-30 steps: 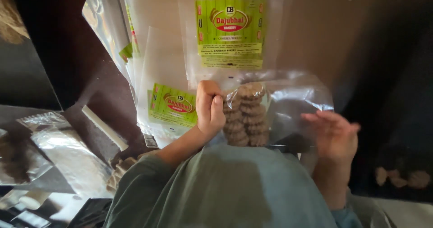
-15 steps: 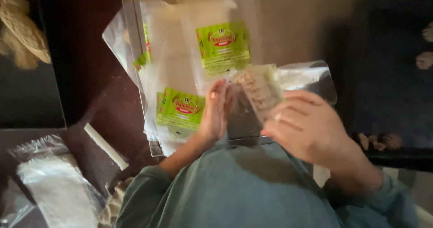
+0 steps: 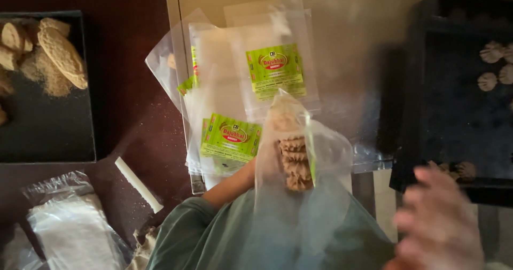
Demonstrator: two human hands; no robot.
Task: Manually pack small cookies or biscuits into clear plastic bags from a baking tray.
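My left hand [image 3: 255, 169] holds up a clear plastic bag [image 3: 320, 158] with a stack of ridged round biscuits [image 3: 295, 160] inside it; most of the hand is hidden behind the bag. My right hand [image 3: 438, 222] is blurred at the lower right, fingers apart, holding nothing, near the front edge of a black tray [image 3: 422, 104]. Under the bag lies a pile of empty clear pouches with green labels [image 3: 235, 104].
The black tray on the right holds several round biscuits [image 3: 494, 61]. Another black tray [image 3: 48, 126] at the left holds oval biscuits and crumbs. A white stick [image 3: 139, 184] lies on the dark table, with crumpled plastic bags [image 3: 69, 227] at lower left.
My right hand has let go of the bag and swung down to the lower right. The bag of biscuits now stands upright in my left hand.
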